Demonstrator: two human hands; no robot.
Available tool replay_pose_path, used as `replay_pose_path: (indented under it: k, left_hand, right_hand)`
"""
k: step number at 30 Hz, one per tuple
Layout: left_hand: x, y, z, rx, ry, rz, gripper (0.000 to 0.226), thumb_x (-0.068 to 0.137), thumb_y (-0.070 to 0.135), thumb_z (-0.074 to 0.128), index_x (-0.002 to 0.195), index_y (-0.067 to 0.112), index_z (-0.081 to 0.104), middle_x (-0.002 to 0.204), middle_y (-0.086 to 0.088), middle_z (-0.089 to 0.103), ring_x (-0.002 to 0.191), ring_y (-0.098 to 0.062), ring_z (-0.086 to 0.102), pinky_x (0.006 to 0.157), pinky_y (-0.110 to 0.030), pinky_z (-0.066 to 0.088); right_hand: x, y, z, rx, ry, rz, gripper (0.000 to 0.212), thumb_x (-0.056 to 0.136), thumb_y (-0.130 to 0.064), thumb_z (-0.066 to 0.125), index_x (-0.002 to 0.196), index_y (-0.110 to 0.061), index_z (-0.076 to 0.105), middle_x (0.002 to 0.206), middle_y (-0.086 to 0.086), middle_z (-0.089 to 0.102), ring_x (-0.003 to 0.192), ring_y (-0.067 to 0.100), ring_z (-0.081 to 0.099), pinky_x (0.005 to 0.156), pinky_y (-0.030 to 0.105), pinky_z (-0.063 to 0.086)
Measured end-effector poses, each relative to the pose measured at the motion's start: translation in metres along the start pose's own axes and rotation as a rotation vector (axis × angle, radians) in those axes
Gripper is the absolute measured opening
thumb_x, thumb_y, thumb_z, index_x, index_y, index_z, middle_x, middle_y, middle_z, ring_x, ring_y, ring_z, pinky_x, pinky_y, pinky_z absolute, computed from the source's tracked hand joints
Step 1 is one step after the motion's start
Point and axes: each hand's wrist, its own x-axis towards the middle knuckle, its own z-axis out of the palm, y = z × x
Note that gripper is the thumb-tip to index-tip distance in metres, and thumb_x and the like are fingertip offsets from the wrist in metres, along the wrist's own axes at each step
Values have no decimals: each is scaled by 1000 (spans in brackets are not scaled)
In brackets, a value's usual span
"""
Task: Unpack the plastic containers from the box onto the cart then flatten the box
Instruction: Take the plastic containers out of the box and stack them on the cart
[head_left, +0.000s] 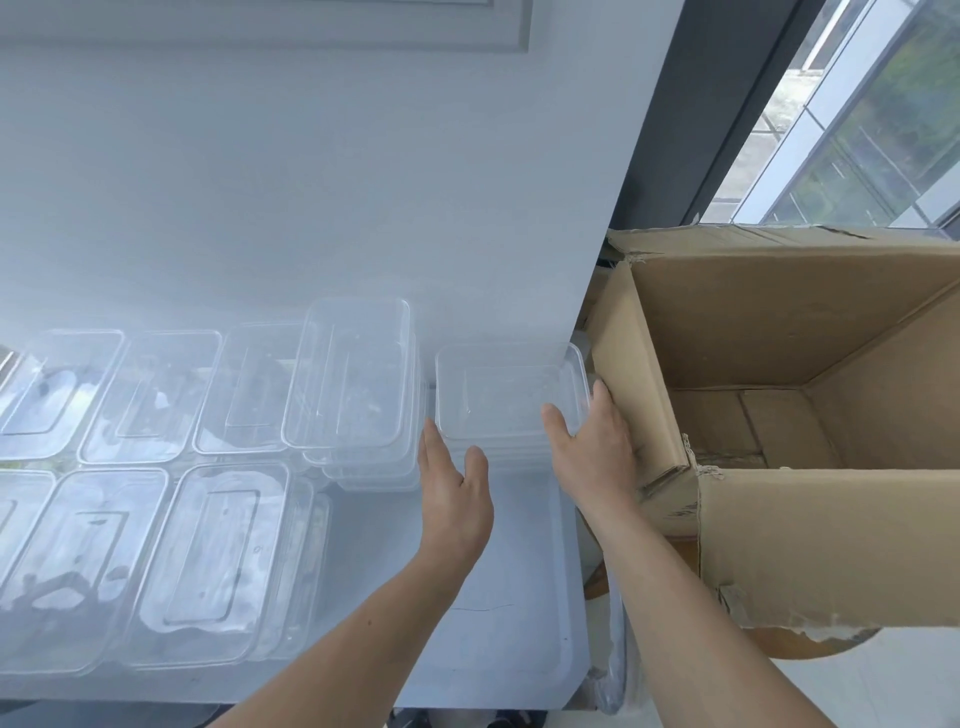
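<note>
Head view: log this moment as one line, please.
state: container stack on cart | left hand: flat at stack's left side | right hand: at its right end | box: open, visible floor bare, unflattened

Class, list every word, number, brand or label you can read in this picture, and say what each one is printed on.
No text here can be read.
Cardboard box: a small dark print on the outer wall by the near corner, too blurred to read.
Plastic containers: clear, no label visible.
</note>
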Motion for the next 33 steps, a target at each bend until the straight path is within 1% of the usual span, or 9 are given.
replay_pose_path:
  k: [2, 8, 12, 15, 18, 20, 25, 29, 33]
  left_hand:
    - [-3, 0, -1, 4, 6, -6, 66, 105, 26, 37, 159, 20, 0, 166, 10, 1, 151, -4, 1, 124, -33, 7]
    - [-21, 3, -8, 26, 15, -17, 65, 105, 27, 37, 159, 18, 2, 166, 8, 3, 152, -7, 3, 123, -30, 8]
    - [-37, 6, -14, 41, 12, -26, 64, 105, 28, 37, 159, 17, 4, 166, 7, 6, 152, -10, 6, 123, -33, 10]
    - [-51, 9, -18, 46, -5, -3, 64, 104, 29, 38, 159, 18, 6, 165, 6, 9, 152, -11, 10, 122, -33, 12]
    - [-65, 12, -20, 57, -32, 29, 63, 104, 29, 40, 158, 19, 9, 165, 7, 13, 151, -12, 13, 122, -33, 15]
    - [-73, 15, -20, 78, -68, 57, 64, 104, 29, 40, 159, 18, 10, 165, 6, 12, 151, -11, 12, 123, -35, 15]
    - [-99, 23, -25, 158, -215, 115, 64, 104, 33, 38, 159, 20, 9, 166, 7, 11, 151, -13, 14, 121, -33, 16]
    - [-122, 22, -32, 252, -338, 166, 63, 104, 36, 37, 159, 21, 9, 166, 5, 12, 150, -16, 18, 123, -39, 19]
    - [-146, 19, -31, 297, -405, 208, 62, 104, 37, 39, 158, 21, 13, 165, 3, 15, 150, -18, 22, 122, -38, 21]
  right_hand:
    - [-4, 1, -4, -12, 3, -17, 77, 95, -48, 52, 155, -12, 20, 157, 6, 34, 143, 24, 30, 112, 41, 31]
    - [-23, 2, -17, -49, -32, -69, 77, 96, -49, 49, 156, -12, 17, 159, 5, 28, 145, 24, 26, 114, 41, 26]
    - [-38, 7, -28, -59, -38, -90, 75, 97, -48, 50, 155, -12, 18, 159, 6, 28, 145, 23, 25, 116, 40, 27]
    - [-51, 11, -34, -49, -52, -118, 74, 96, -48, 50, 155, -12, 21, 157, 6, 31, 144, 23, 26, 116, 40, 28]
    - [-70, 13, -43, -48, -62, -141, 73, 97, -49, 49, 155, -15, 21, 158, 3, 29, 145, 20, 24, 118, 40, 27]
    - [-86, 15, -53, -58, -55, -153, 71, 98, -49, 47, 156, -16, 20, 160, 1, 26, 146, 18, 23, 118, 39, 26]
    - [-130, 17, -73, -98, -21, -161, 66, 100, -49, 44, 155, -19, 23, 161, -2, 23, 147, 16, 22, 117, 37, 25]
    - [-168, 19, -81, -87, 0, -145, 65, 99, -50, 43, 154, -21, 25, 160, -5, 23, 146, 14, 24, 117, 36, 27]
    - [-204, 31, -90, -102, 42, -133, 65, 98, -55, 42, 153, -24, 27, 160, -8, 23, 146, 11, 22, 116, 35, 29]
